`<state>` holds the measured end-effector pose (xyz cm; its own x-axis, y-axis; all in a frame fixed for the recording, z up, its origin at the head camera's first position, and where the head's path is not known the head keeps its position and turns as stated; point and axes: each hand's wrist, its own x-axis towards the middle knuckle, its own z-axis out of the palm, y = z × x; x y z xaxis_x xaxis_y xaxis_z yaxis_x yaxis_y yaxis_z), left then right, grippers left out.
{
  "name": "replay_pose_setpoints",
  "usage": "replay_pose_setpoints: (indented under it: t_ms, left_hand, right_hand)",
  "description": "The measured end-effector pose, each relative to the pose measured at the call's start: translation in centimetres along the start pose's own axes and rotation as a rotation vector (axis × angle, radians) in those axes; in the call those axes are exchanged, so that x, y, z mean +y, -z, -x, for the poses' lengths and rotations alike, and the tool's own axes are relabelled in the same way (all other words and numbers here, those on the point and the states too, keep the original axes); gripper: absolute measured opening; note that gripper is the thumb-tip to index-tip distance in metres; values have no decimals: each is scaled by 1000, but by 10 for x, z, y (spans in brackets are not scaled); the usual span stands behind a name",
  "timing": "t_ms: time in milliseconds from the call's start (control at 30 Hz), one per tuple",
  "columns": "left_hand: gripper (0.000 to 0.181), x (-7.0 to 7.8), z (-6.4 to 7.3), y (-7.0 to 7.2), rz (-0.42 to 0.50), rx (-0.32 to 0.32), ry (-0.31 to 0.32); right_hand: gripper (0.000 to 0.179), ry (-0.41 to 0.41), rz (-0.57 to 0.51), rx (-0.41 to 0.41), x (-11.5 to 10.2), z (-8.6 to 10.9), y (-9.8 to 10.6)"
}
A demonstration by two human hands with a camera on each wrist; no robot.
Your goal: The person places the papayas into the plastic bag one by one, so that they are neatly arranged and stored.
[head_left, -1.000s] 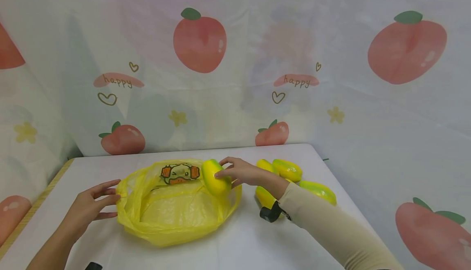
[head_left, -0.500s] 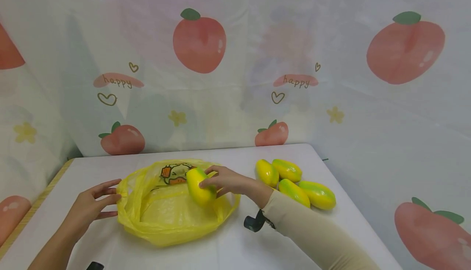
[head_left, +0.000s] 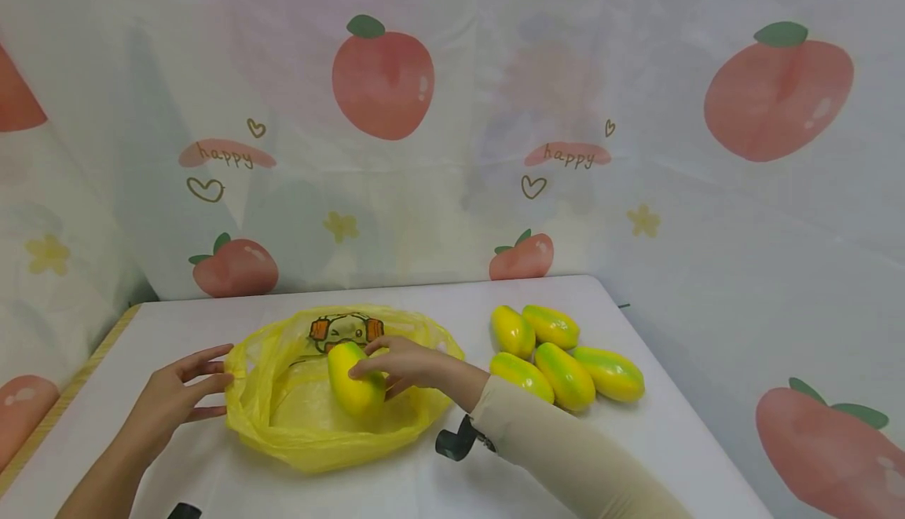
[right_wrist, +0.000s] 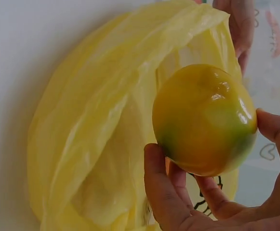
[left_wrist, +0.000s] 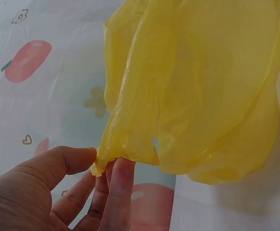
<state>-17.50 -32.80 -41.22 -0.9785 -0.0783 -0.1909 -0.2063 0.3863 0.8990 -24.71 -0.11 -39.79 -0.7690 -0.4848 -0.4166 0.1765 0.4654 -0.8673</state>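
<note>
A yellow plastic bag [head_left: 311, 440] with a cartoon duck print lies on the table, its mouth spread wide. At its left edge, my left hand [head_left: 177, 397] pinches a corner of the bag between thumb and fingers, plainest in the left wrist view, where the gathered bag plastic [left_wrist: 125, 139] hangs from the fingertips. My right hand [head_left: 410, 366] grips a glossy yellow-green oblong fruit [head_left: 353, 385], like a mango or small papaya. It is held tilted over the bag's opening. From the right wrist view, the fruit's rounded end [right_wrist: 205, 120] faces the camera, with fingers around its sides.
Several similar yellow-green fruits [head_left: 566, 378] lie grouped on the white table [head_left: 459, 487], right of the bag. Behind the table hangs a cloth backdrop [head_left: 452, 213] printed with peaches. A black wrist-camera piece [head_left: 456, 442] sits under my right wrist.
My right hand has carried the fruit left and down, from the bag's right rim to over the middle of its opening. The left hand and the bag have hardly moved.
</note>
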Motion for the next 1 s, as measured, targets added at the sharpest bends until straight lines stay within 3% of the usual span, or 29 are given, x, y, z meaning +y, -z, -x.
replay_pose_setpoints:
  t_ms: [433,1000]
  left_hand:
    - [72,0,-1,-1,4,0,2]
    - [73,3,-3,-4,-23,7,34]
  right_hand:
    - [54,3,-47,-3,2,-10,-28]
    - [50,-19,-66,-27,7,-19,-48]
